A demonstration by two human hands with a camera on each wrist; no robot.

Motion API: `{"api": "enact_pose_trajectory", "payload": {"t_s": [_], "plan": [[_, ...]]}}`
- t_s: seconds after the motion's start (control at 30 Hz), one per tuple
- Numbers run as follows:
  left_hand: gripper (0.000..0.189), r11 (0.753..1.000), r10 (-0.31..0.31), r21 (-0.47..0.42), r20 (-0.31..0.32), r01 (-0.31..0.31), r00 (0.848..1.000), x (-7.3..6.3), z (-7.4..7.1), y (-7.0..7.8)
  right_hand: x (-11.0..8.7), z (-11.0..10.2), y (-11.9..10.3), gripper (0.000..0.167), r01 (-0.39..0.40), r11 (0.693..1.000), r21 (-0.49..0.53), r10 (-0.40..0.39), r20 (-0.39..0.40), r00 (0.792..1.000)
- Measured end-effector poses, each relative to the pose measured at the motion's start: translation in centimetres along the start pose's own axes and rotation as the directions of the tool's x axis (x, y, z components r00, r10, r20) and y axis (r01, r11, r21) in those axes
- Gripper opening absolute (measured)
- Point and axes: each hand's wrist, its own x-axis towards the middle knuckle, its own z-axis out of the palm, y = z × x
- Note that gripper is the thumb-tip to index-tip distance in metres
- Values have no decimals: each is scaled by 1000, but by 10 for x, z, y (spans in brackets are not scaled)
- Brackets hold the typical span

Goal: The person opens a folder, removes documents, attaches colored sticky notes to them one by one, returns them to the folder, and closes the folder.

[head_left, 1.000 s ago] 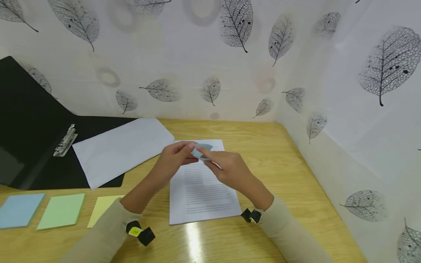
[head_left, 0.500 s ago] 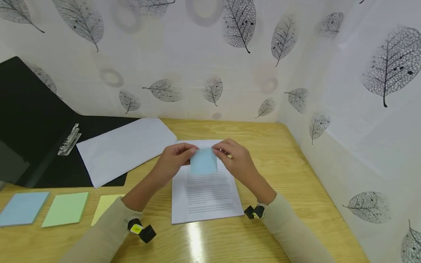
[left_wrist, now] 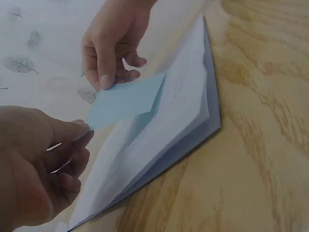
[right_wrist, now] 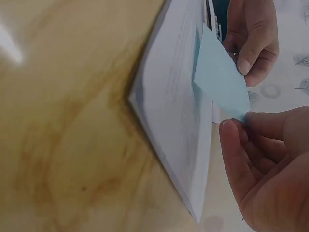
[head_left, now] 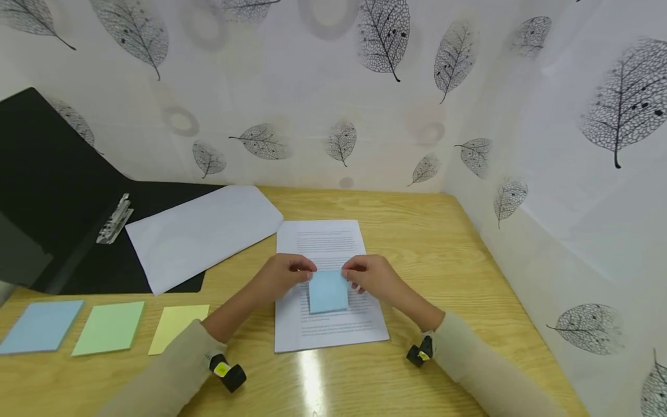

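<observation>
Okay, head view: both grips are pinching. Left hand (head_left: 281,279) has one top corner of the blue note (head_left: 328,294), right hand (head_left: 371,278) has the other. Note sits over the middle of the printed stack (head_left: 330,243) and hides some of the text. White sheet (head_left: 203,234) lies slantwise across the black folder (head_left: 57,174), its right tip meeting the stack's upper left corner; can't tell if they overlap. Metal clip (head_left: 116,219) is on the folder, left of that sheet. Nearer the person, from left: blue pad (head_left: 41,325), green pad (head_left: 108,328), yellow pad (head_left: 174,324), in a row on the desk (head_left: 422,237). Left sleeve (head_left: 161,370) covers part of the yellow one. Leaf-print cloth (head_left: 292,87) backs the desk and runs down its right side.

Left wrist view: note hangs tilted between the two hands, upper edge off the stack. Stack's edges look uneven, layers slightly apart. Wood grain to the right of it.

Right wrist view: same pinch at both corners, note slanted above the print with a shadow below it. Clip peeks out near the left hand. Whether the note's lower edge touches paper, can't tell.
</observation>
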Motion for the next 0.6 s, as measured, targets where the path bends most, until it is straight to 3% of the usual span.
{"api": "enact_pose_trajectory", "payload": {"t_s": [0.13, 0.3, 0.6], "plan": [[12, 993, 21, 119, -22, -18, 1000, 3, 7, -4, 3, 6, 4, 9, 0, 994, -105, 0, -3, 1000], [11, 976, 22, 219, -30, -15, 999, 4, 14, -6, 7, 11, 8, 8, 40, 958, -285, -47, -17, 999], [8, 957, 42, 288, -66, -21, 997, 3, 17, -8, 14, 15, 12, 6, 68, 934, -351, -70, 9, 998]]}}
